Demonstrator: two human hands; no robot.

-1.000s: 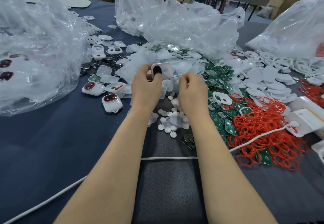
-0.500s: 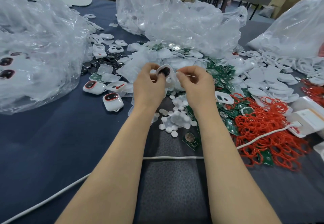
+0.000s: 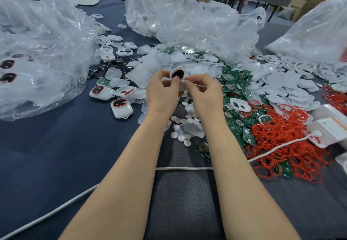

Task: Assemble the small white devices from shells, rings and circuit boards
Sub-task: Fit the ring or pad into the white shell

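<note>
My left hand (image 3: pixel 163 91) and my right hand (image 3: pixel 203 96) meet above the middle of the table, both pinching a small white shell (image 3: pixel 179 74) with a dark oval window. The thumbs press on its lower edge. Green circuit boards (image 3: pixel 237 91) lie heaped just right of my hands. Red rings (image 3: pixel 281 138) form a tangled pile further right. Loose white shells (image 3: pixel 293 87) spread behind them. Two assembled white devices (image 3: pixel 121 107) with red-rimmed windows rest to the left. Small white discs (image 3: pixel 181 133) lie under my wrists.
Large clear plastic bags (image 3: pixel 37 55) of parts stand at the left, a second bag (image 3: pixel 187 19) at the back and a third bag (image 3: pixel 315 33) at the right. A white cable (image 3: pixel 184 168) crosses the blue table cloth (image 3: pixel 56 155) near me. A white box (image 3: pixel 330 127) sits at the right edge.
My right hand has come up from the disc pile to the shell and now pinches it together with the left hand. The shell has turned so its dark window faces me.
</note>
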